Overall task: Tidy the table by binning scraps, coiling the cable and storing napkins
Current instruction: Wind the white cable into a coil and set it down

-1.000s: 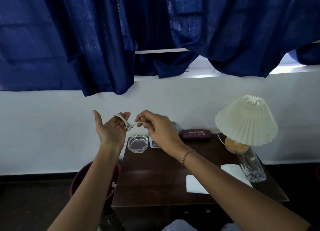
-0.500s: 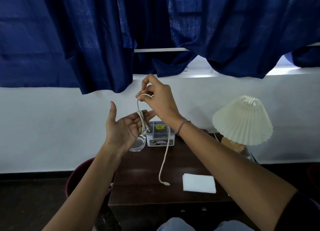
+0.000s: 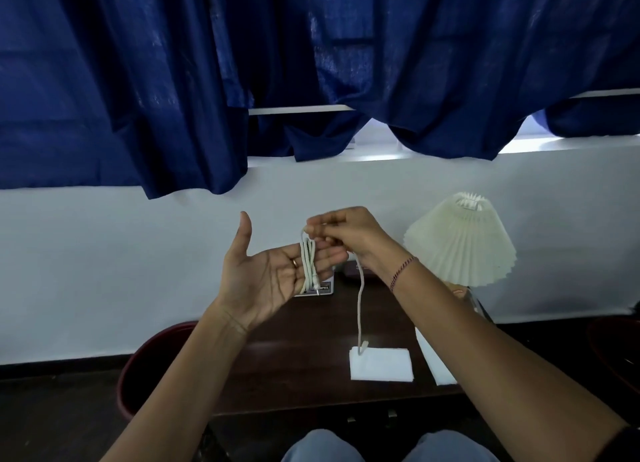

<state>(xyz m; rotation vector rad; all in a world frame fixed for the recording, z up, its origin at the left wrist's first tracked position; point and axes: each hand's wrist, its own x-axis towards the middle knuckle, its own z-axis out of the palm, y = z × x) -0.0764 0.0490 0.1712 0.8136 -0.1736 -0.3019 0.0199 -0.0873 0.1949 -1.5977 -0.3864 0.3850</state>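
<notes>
Both hands are up above the worktop (image 3: 294, 375). Of the two, the left hand (image 3: 266, 281) is wide open, palm up, with straight fingers and the thumb pointing up. Loops of the cable (image 3: 308, 260) lie across its fingers. I cannot tell if the loops go all the way round them. At the top of the loops, the right hand (image 3: 346, 234) pinches the cable with thumb and fingertips. From there the loose end hangs straight down. Its tip touches the near napkin (image 3: 381, 364) on the worktop. A second napkin (image 3: 433, 361) lies just to the right, partly hidden by the right arm. On the floor at the left stands a dark red bin (image 3: 138, 368). At the far right stands a lamp (image 3: 460, 243).

The cable looks thin, light and floppy. It bends easily, so I think the loops could slide off open fingers. A good place to hold is the middle of the bundle, squeezing all the loops together. The small hard plug ends should not be tugged. The hanging tip could drag the light napkin.
</notes>
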